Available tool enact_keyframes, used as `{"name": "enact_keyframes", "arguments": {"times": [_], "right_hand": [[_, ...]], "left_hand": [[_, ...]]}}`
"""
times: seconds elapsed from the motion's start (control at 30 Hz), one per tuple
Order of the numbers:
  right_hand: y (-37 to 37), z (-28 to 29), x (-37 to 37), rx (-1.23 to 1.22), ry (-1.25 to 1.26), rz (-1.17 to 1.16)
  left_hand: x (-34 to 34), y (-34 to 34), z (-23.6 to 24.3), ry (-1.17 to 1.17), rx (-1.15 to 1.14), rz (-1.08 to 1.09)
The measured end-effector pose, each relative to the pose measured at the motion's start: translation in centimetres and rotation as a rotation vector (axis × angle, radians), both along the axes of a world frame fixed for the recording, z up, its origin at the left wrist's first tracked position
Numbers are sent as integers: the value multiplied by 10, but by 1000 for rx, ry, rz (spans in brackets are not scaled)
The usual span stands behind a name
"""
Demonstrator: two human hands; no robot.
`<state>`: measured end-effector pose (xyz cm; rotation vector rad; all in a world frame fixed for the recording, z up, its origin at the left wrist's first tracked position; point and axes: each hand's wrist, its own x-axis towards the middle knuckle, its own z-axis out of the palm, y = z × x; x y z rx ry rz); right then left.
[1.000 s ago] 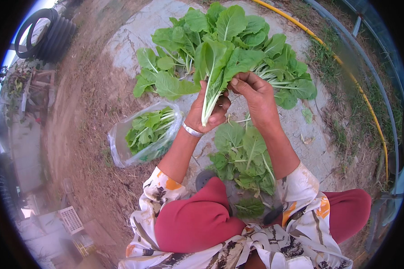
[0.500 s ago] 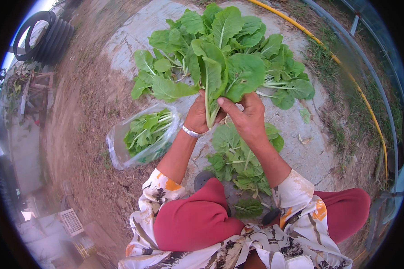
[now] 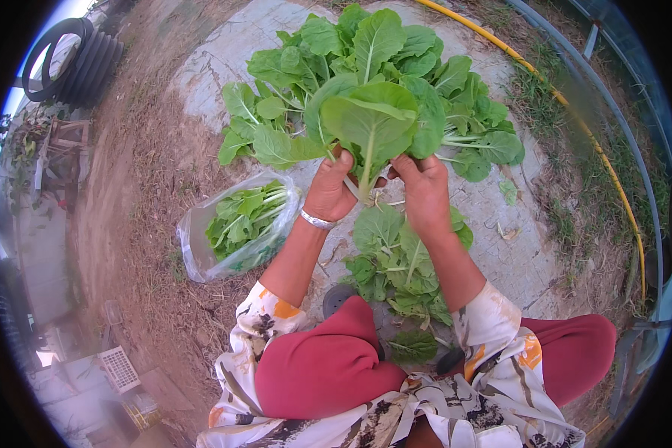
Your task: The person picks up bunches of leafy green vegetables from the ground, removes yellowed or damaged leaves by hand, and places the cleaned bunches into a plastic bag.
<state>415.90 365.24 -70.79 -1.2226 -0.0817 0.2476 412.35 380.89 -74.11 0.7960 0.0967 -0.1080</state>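
Set outdoors on bare brown soil (image 3: 134, 194), with a pale stone slab (image 3: 519, 231) below the work. Bordered on the right by grass (image 3: 575, 179), a yellow hose (image 3: 562, 97) and a blue-grey pipe (image 3: 626, 138); at upper left, by a black ribbed tube (image 3: 89, 67).

Held over the slab, between both hands: one bunch of greens (image 3: 373, 127), leaves fanned upward, pale stems downward. Left hand (image 3: 331, 188): pinching the stems from the left, thumb uppermost; banded at the wrist by a silver bracelet (image 3: 317, 221). Right hand (image 3: 422, 190): pinching the lower leaves from the right, thumb toward the stems.

Located behind the bunch: a heap of greens (image 3: 276, 71), spread across the slab. Located nearer the body, partly under the right forearm: loose leaves (image 3: 381, 231). Placed left of the left forearm: a clear plastic bag (image 3: 193, 250), open toward the slab, with more greens (image 3: 243, 216) inside.
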Motion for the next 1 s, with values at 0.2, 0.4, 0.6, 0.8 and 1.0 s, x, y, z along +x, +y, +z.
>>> {"name": "enact_keyframes", "arguments": {"times": [0.2, 0.4, 0.6, 0.8, 1.0], "right_hand": [[-1, -3, 11, -25, 173, 66], [-1, -13, 14, -27, 131, 31], [-14, -9, 13, -426, 53, -210], [1, 3, 14, -439, -202, -108], [-8, -1, 14, -233, 64, -62]], "left_hand": [[1, -9, 21, 109, -44, -100], [2, -13, 20, 190, -69, -65], [1, -10, 12, 195, -75, -4], [5, -25, 20, 18, 265, 189], [5, -14, 20, 102, 18, 246]]}}
